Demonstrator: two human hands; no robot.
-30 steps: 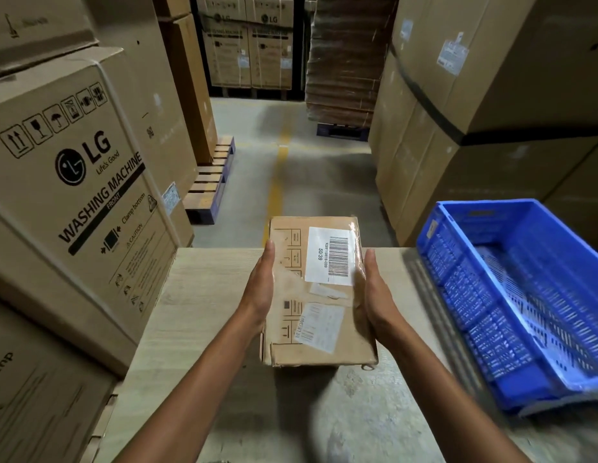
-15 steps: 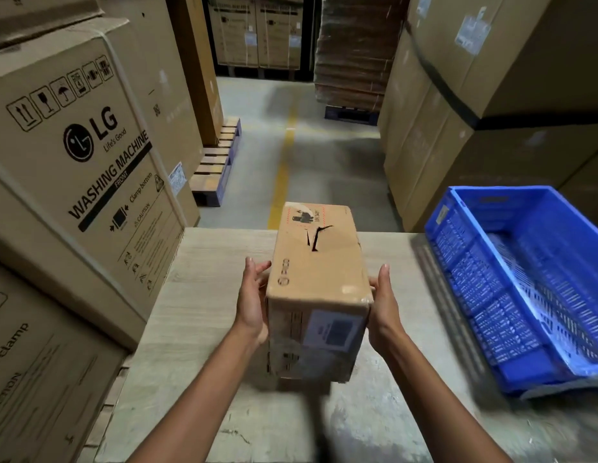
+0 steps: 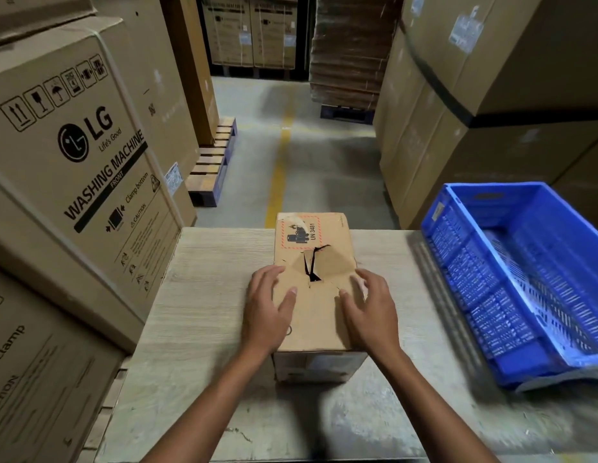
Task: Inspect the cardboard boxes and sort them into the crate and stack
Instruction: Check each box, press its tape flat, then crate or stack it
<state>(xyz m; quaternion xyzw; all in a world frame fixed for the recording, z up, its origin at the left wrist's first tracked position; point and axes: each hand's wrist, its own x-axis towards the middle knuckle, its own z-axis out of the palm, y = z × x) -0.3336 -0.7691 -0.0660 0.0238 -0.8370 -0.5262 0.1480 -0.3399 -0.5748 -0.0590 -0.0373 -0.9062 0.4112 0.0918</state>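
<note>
The cardboard box [image 3: 316,315] has been set down on the worktop [image 3: 197,295]; half a second ago it was held raised and tipped between the two palms. It is now laid flat beneath both hands, torn face upward. The tear [image 3: 311,266] is seen between the fingertips, and the UN 3481 label [image 3: 301,232] beyond them. The left hand [image 3: 267,309] is rested on the box's left top edge and the right hand [image 3: 369,312] on its right, fingers spread and loosely bent, with nothing gripped. The blue crate [image 3: 474,295] is seen well to the right of the right hand, apart from the box.
</note>
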